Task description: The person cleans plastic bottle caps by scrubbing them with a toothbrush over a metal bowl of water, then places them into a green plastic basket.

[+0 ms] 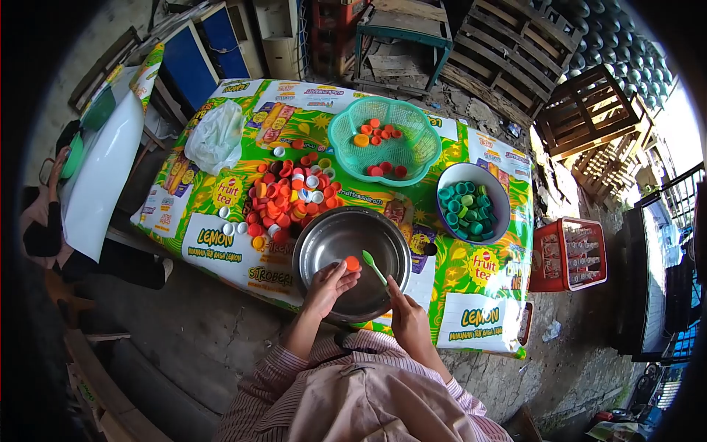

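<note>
Pinched in the fingers of my left hand point(328, 289) is an orange-red bottle cap point(353, 264), held over the left part of a steel bowl point(313, 236). My right hand point(406, 315) grips a small green spoon point(375, 267) by its handle, its head pointing up and left over the same bowl, a little apart from the cap. Beyond the bowl, to the left, lies a pile of red, orange, yellow and white bottle caps point(283, 197). A green plastic basket point(340, 151) behind holds several red and orange caps. To the right, a white-and-purple bowl point(499, 193) contains green caps.
A patterned plastic cloth point(482, 317) covers the table. On its far left lies a crumpled clear plastic bag point(216, 138). A red crate of bottles point(567, 254) stands on the floor at right. Another person's arm point(55, 173) shows at the far left beside a white surface.
</note>
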A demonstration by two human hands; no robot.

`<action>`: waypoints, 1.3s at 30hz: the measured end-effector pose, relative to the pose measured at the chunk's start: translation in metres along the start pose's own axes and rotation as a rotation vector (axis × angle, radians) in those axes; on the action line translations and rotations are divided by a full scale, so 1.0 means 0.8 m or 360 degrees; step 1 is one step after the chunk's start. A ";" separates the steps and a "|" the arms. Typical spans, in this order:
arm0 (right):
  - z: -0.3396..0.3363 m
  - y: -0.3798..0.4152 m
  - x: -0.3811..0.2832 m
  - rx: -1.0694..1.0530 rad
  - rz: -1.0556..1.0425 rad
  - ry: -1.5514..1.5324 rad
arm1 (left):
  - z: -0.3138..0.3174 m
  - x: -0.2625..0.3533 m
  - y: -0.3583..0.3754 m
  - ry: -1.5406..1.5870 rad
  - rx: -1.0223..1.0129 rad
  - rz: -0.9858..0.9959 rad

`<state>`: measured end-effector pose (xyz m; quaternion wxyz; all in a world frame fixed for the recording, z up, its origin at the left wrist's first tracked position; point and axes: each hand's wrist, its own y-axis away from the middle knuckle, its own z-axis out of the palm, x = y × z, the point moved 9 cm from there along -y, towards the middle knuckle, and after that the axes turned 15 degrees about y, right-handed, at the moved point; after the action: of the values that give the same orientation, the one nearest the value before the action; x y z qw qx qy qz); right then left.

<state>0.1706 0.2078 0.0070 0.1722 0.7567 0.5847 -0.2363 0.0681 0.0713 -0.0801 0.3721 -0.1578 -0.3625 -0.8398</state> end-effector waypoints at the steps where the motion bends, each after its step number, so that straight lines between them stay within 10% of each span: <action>1: -0.002 -0.001 -0.003 -0.0013 -0.0018 0.0023 | 0.000 0.001 0.001 -0.0026 -0.0001 0.0002; 39: -0.009 0.007 -0.013 0.0153 -0.0139 -0.0058 | 0.015 0.014 0.014 -0.0306 -0.0189 0.0227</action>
<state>0.1751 0.2020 0.0186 0.1360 0.7334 0.6019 -0.2851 0.0691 0.0693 -0.0604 0.3845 -0.2847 -0.3341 -0.8121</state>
